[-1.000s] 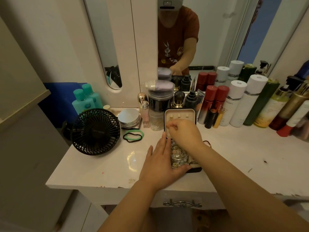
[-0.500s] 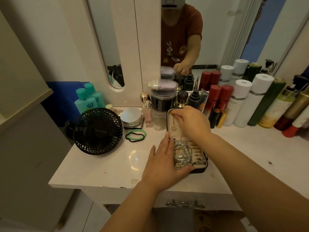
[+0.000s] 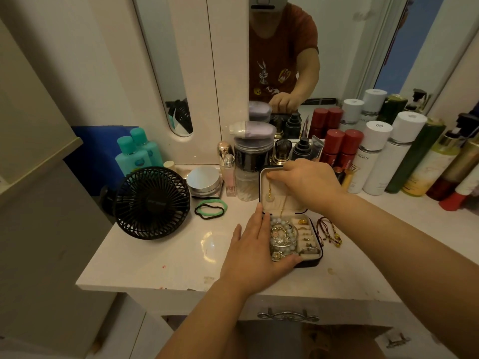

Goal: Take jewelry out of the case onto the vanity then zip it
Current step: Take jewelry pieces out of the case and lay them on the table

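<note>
Jewelry case (image 3: 311, 261) sits open on the vanity (image 3: 160, 260), near the front edge, lid (image 3: 278, 200) upright at the back. Left hand (image 3: 255, 251) lies flat along the case's left side, fingers (image 3: 259, 218) straight and together, thumb (image 3: 289, 263) hooked across the front left corner, pinning the case, not gripping any jewelry. Right hand (image 3: 308, 183) is up at the top of the lid, fingertips (image 3: 272, 175) pinched narrow on the top end of a necklace (image 3: 270, 189); its chain hangs down the lid's inner face with a pale round pendant (image 3: 269, 196) at the bottom. Second thin chain (image 3: 283, 206) runs down the lid toward the tray. Left compartment holds a pile of pale bead bracelets (image 3: 282, 225) and silver pieces (image 3: 278, 239), touching the left hand's thumb side. Right compartments hold small gold items and rings (image 3: 307, 238), too small to identify individually. A red cord bracelet (image 3: 329, 231) with gold beads lies on the vanity just beside the case's right wall, out of the case. Black fan (image 3: 153, 202) stands well left of it, hair ties (image 3: 210, 209) between fan and case, bottles (image 3: 383, 156) lined up against the mirror behind.
</note>
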A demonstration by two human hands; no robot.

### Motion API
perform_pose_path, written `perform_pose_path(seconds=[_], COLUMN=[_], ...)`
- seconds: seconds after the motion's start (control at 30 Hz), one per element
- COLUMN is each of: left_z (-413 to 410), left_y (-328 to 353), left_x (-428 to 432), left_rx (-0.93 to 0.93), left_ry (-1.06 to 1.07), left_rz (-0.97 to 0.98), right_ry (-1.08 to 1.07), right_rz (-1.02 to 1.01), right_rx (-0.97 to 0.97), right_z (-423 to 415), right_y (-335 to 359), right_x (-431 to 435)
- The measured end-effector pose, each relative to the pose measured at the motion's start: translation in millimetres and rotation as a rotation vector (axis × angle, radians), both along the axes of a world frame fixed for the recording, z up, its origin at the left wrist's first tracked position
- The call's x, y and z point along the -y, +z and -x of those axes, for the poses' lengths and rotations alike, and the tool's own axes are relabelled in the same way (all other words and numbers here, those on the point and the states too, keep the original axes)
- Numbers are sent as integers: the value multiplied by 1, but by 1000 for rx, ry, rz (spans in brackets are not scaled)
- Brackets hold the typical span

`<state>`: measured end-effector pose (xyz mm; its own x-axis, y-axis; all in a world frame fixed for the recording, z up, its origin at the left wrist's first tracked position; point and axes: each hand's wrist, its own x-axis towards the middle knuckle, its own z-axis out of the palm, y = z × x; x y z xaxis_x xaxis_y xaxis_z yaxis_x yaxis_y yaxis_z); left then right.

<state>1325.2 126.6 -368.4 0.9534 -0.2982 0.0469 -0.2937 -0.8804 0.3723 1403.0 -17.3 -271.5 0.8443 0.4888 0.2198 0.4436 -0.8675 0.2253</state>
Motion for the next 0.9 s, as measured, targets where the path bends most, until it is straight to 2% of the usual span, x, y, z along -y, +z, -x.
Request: perform_pose_path(seconds=[0.2,0.57,0.9], left_z=[0,1,1], left_y=[-1,-2,0], left_x=[0,0,0], left_rx=[10,31,35], left_ry=[4,13,21], left_rz=[9,40,46], right_ry=[42,60,67], right_rz=[119,20,107], right_rx=[-5,-40,17], right_z=[-1,-6,-10], right_y=[3,1,1], right_x=[-7,4,-3])
